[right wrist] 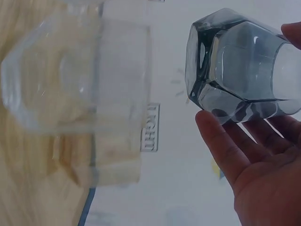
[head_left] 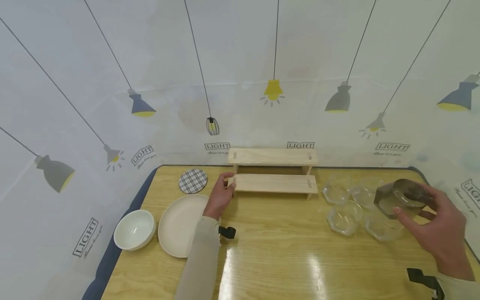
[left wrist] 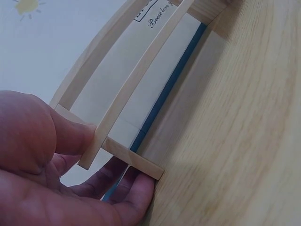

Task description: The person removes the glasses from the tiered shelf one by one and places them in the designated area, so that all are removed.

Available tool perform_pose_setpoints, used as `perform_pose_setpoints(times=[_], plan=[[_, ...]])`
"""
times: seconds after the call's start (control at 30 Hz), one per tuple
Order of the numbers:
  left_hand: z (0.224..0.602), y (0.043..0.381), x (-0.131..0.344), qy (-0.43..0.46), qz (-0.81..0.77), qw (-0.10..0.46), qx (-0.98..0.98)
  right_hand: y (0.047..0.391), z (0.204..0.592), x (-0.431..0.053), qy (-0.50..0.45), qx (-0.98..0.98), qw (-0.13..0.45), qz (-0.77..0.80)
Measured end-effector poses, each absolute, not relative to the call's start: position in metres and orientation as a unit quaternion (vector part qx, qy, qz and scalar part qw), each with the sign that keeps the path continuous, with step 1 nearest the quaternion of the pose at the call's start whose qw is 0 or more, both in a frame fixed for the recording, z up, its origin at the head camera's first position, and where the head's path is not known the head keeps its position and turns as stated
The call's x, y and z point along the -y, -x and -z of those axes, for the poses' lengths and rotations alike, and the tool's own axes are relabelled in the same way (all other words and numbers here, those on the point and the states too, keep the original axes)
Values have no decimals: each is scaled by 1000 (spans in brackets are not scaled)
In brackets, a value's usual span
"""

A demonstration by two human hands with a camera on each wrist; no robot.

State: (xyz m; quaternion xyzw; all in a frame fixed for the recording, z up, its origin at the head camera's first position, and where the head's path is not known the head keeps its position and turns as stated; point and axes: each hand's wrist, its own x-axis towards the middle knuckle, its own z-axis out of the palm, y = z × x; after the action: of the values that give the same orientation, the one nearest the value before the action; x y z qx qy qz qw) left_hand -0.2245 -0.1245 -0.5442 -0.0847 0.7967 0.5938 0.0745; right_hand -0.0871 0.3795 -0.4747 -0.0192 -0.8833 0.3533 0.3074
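A small two-tier wooden shelf (head_left: 273,183) stands against the back wall. My left hand (head_left: 221,196) grips its left end; in the left wrist view the thumb (left wrist: 75,134) lies against the lower board and the fingers curl by the leg (left wrist: 134,157). On the right, my right hand (head_left: 436,225) holds a grey-tinted glass (head_left: 399,198) with a faceted base, tipped on its side in the air. Several clear glasses (head_left: 345,218) stand on the table just left of and below it. One clear glass (right wrist: 51,80) looms large and blurred in the right wrist view.
A round plaid coaster (head_left: 193,181) lies left of the shelf. Nearer are a large pale plate (head_left: 174,227), partly behind my left forearm, and a white bowl (head_left: 134,230) at the table's left edge. A lamp-printed wall covering (head_left: 243,54) rises behind the wooden table (head_left: 270,250).
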Motion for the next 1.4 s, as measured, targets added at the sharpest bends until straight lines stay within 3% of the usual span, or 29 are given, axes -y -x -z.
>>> perform_pose_setpoints(times=[0.07,0.3,0.6,0.83,1.1,1.4], plan=[[544,224,125,83,-597,73,-795,85,481,-387,47,883,303,-355],[547,221,126,88,-591,94,-796,71,530,-435,162,889,208,-375],[544,220,124,85,-585,91,-802,57,518,-439,248,820,248,-452],[543,217,123,79,-587,90,-801,51,539,-459,275,813,244,-452],[543,215,123,77,-593,93,-796,40,548,-451,306,826,123,-457],[544,214,123,85,-591,89,-797,44,558,-458,271,855,92,-433]])
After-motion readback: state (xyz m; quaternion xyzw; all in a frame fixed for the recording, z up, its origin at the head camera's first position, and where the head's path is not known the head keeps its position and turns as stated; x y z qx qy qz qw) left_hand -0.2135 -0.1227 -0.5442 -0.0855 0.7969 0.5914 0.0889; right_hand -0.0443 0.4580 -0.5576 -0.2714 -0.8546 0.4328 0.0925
